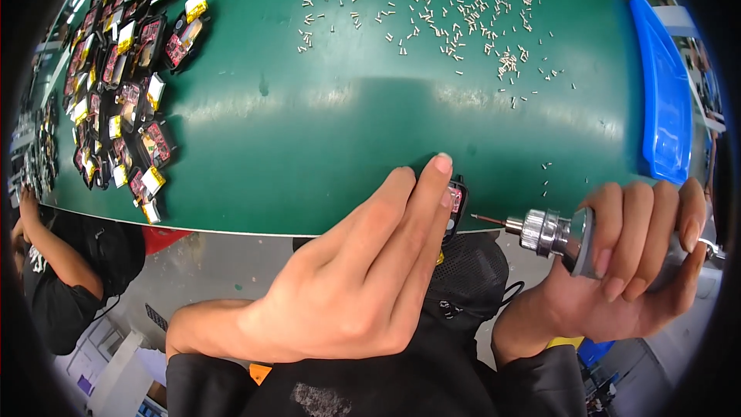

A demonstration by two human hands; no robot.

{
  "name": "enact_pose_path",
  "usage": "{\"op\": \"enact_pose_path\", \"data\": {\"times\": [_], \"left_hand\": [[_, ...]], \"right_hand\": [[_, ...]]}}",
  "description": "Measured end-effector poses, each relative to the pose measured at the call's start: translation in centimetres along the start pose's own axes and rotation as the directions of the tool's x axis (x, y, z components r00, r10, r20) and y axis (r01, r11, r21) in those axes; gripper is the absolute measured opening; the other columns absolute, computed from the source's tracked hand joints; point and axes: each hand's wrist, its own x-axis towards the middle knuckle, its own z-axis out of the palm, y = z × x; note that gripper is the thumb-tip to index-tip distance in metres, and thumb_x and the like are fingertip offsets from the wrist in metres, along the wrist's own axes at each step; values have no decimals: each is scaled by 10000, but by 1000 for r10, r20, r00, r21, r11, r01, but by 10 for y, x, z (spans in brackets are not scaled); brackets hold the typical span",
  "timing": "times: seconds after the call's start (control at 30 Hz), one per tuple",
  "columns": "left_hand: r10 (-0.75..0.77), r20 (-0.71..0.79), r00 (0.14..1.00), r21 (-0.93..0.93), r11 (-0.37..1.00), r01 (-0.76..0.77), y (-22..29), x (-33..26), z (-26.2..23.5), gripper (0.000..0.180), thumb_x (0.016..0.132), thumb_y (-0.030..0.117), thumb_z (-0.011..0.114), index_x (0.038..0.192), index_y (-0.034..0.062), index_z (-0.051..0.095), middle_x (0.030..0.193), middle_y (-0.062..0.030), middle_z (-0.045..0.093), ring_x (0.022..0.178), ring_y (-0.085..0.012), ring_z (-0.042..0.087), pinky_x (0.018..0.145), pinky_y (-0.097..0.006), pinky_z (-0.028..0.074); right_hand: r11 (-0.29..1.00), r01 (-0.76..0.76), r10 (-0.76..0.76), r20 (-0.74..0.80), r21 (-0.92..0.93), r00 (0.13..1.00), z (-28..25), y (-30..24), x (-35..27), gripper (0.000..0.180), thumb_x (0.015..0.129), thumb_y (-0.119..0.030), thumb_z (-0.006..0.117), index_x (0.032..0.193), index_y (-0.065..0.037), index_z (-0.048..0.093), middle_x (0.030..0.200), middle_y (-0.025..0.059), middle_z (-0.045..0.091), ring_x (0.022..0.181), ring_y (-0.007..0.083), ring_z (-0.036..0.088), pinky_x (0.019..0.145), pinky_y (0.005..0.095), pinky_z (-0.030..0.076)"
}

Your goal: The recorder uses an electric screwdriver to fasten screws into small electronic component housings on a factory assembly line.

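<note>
Head camera: from my remote seat I look down on a green worktop, both of the person's hands at its near edge. The left hand reaches in with its fingers nearly straight and close together, covering most of a small black-cased device. I see only the device's right side, with a strip of red circuit board; because the fingers hide the rest, I cannot tell whether they grip it or just lie over it.

The right hand is wrapped around a grey electric screwdriver with a ribbed metal collar. Its slim bit points left, the tip just beside the device, with a narrow gap between them.

Up and to the left I have a crowded group of opened black device casings, showing red boards and silver-and-yellow battery pouches. Small screws lie scattered over the far part of the worktop, and a few more sit near the screwdriver. A blue plastic tray stands along the right edge. At far left I make out a co-worker's arm.
</note>
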Motion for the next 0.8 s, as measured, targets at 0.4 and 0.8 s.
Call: {"op": "enact_pose_path", "data": {"times": [0.4, 0.8], "left_hand": [[-1, 11, 1000, -16, 1000, 1, -4, -8, 3, 191, 674, -95, 706, 856, -123, 659, 970, -208, 678, 779, -257, 636, 623, -278, 552], [-1, 4, 1000, -71, 997, 1, -4, -11, 1, 187, 651, -121, 674, 836, -135, 646, 959, -225, 675, 796, -283, 637, 601, -297, 559]], "right_hand": [[999, -43, 43, -8, -7, 999, -5, 19, -1, 113, 909, -161, 517, 895, -89, 431, 510, -30, 392, 426, 72, 387, 513, 243, 330], [995, -88, 97, 248, -47, 964, -10, 22, 3, 154, 929, -202, 476, 842, -99, 400, 465, -1, 447, 360, 101, 412, 435, 260, 397]]}}
